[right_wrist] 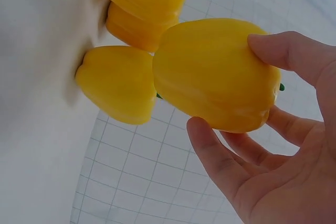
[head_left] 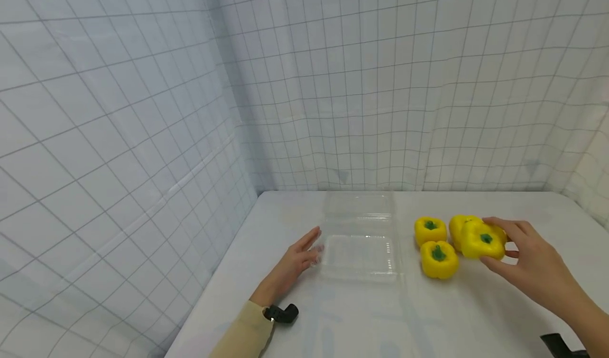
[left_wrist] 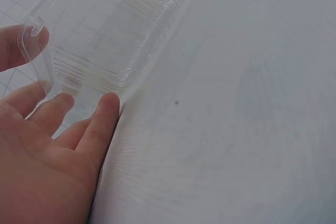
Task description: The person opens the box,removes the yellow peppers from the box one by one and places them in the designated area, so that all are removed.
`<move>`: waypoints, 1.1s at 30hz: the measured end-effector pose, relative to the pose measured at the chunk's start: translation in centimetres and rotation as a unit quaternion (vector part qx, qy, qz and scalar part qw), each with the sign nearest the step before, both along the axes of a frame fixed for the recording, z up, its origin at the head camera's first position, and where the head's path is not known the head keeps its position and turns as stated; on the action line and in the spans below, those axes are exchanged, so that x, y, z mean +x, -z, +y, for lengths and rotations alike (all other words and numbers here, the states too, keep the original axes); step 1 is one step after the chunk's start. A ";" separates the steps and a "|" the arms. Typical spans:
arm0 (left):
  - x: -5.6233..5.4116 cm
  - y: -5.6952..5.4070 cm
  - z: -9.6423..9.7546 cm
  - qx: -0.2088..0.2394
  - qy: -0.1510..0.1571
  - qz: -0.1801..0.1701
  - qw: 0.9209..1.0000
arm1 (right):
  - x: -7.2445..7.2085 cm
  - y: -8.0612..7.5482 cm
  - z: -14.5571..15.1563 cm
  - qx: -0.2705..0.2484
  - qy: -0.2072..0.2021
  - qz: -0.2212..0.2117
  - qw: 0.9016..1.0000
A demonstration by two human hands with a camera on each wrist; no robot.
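Observation:
My right hand (head_left: 537, 260) holds a yellow bell pepper (head_left: 476, 240) between thumb and fingers. In the right wrist view that pepper (right_wrist: 215, 74) is raised, with the fingers (right_wrist: 210, 148) under one side and the thumb on the other. Three more yellow peppers stand close by: one at the back left (head_left: 425, 231), one in front (head_left: 439, 263), and one (head_left: 457, 228) partly hidden by the held pepper. My left hand (head_left: 292, 265) touches the left side of a clear plastic clamshell box (head_left: 397, 249), fingers spread and fairly straight. Its thumb tip (left_wrist: 39, 43) shows through the plastic rim.
The box's lid (head_left: 359, 204) lies unfolded toward the back of the white table (head_left: 333, 315). Grid-patterned white sheets (head_left: 361, 83) hang behind the table and along its sides. Each wrist wears a black strap device, like the left one (head_left: 282, 313).

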State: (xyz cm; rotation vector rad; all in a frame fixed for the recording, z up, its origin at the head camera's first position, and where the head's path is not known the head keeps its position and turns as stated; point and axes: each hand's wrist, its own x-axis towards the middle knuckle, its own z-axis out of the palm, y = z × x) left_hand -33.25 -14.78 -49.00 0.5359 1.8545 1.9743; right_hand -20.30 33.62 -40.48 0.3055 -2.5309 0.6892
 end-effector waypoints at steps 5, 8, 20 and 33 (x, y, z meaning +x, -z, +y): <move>0.0 -0.1 0.1 -0.005 -0.001 0.003 1.000 | 0.2 0.7 0.7 -0.006 0.001 -0.016 1.000; 0.0 -0.2 0.2 -0.010 -0.002 0.002 1.000 | 0.3 1.3 1.0 -0.012 0.002 -0.032 0.999; 0.2 -0.2 0.1 -0.009 -0.003 -0.001 1.000 | -0.5 3.3 1.8 -0.020 0.000 -0.076 0.997; 0.4 -0.4 0.0 -0.010 0.008 0.017 1.000 | -0.7 4.3 2.3 -0.033 -0.021 -0.122 0.992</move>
